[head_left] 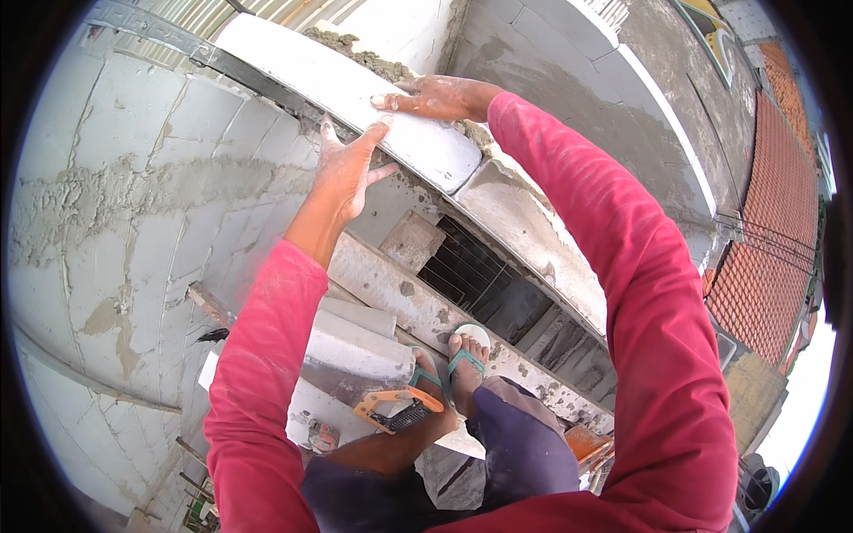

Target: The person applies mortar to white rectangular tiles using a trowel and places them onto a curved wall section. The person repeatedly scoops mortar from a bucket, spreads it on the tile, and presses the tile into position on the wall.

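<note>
A long white lightweight concrete block lies along the top of a wall, ahead of me. My right hand rests flat on its upper face, near the far edge, with the fingers pointing left. At the near edge is my left hand, fingers spread, its thumb reaching over the block's rim. What its fingertips touch below the rim is partly hidden. A straight metal bar runs along the near side of the block. Grey mortar shows along the far side.
My sandalled feet stand on narrow boards and blocks above a deep opening with metal bars. An orange-handled saw is by my left leg. A grey block wall rises at left; tiled roofs are at right.
</note>
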`<state>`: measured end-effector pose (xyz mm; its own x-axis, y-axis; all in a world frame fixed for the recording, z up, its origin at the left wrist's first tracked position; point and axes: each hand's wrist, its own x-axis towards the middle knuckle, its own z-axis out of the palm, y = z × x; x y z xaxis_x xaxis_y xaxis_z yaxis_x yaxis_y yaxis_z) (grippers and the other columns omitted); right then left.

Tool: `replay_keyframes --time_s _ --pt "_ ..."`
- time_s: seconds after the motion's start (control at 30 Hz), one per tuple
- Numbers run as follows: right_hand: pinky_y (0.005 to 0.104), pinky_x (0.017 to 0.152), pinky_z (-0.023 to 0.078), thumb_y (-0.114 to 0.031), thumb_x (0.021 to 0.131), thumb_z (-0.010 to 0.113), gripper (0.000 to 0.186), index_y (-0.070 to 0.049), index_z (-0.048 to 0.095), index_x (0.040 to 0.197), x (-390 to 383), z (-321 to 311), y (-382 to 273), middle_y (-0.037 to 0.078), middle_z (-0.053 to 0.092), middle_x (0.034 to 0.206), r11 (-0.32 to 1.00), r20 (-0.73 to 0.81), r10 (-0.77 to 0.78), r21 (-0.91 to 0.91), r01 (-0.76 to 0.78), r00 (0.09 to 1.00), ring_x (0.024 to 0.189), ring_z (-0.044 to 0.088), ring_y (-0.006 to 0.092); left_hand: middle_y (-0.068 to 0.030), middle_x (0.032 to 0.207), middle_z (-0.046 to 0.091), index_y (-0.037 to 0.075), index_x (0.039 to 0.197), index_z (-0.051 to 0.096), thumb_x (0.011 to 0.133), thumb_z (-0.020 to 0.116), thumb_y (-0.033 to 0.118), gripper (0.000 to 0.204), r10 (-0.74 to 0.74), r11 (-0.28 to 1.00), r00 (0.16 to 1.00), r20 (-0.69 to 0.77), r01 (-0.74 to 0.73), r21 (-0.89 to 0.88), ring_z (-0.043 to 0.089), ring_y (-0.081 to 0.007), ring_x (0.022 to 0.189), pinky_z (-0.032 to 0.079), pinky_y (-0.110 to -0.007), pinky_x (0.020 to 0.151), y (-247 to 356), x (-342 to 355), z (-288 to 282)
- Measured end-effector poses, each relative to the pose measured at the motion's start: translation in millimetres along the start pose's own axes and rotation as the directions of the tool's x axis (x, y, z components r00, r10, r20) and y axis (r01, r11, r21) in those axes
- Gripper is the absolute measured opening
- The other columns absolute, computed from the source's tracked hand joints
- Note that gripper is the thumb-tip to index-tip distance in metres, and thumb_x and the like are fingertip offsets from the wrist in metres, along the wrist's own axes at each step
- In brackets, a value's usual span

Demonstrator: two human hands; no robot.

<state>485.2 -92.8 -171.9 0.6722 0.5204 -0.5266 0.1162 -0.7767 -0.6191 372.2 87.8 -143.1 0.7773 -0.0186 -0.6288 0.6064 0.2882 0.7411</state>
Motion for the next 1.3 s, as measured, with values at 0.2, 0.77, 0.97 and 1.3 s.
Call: replay_keyframes --time_s 0.2,0.77,0.97,1.3 --pt "0.0436 0.114 0.042 -0.085 0.084 0.053 0.101 -0.008 0.054 0.149 -26 6 10 0.022 0.056 0.147 0.916 0.218 0.018 0.388 -0.103 0.976 0.136 0.055 0.0339 -0.0163 0.152 0.039 0.004 0.156 0.024 0.093 0.077 0.033 0.087 -0.168 0.969 0.978 0.126 0.187 -0.161 0.043 -0.0388 0.139 0.041 -0.058 0.114 -30 -4 14" --pt "0.0642 0.106 0.048 -0.095 0.077 0.045 0.101 -0.031 0.044 0.156 -3 15 19 0.018 0.038 0.162 0.899 0.325 0.000 0.414 -0.142 0.946 0.147 0.038 0.0451 -0.0196 0.150 0.038 0.009 0.159 0.013 0.090 0.080 0.024 0.097 -0.147 0.982 0.989 0.026 0.149 -0.120 0.049 -0.0416 0.134 0.047 -0.061 0.108 -21 -12 24" --pt "0.0645 0.106 0.048 -0.095 0.075 0.047 0.104 -0.032 0.043 0.157 -2 16 23 0.017 0.036 0.163 0.898 0.333 0.011 0.412 -0.156 0.943 0.148 0.036 0.0449 -0.0197 0.150 0.039 0.006 0.159 0.012 0.089 0.081 0.025 0.100 -0.141 0.983 0.990 0.016 0.142 -0.117 0.050 -0.0415 0.133 0.047 -0.059 0.108 -18 -16 28" --pt "0.0640 0.106 0.048 -0.097 0.072 0.047 0.113 -0.022 0.043 0.157 0 19 25 0.022 0.038 0.160 0.909 0.317 0.027 0.388 -0.155 0.948 0.145 0.039 0.0470 -0.0217 0.150 0.038 0.003 0.159 0.010 0.087 0.084 0.027 0.106 -0.154 0.983 0.988 -0.007 0.152 -0.101 0.050 -0.0430 0.133 0.048 -0.057 0.108 -15 -18 32"
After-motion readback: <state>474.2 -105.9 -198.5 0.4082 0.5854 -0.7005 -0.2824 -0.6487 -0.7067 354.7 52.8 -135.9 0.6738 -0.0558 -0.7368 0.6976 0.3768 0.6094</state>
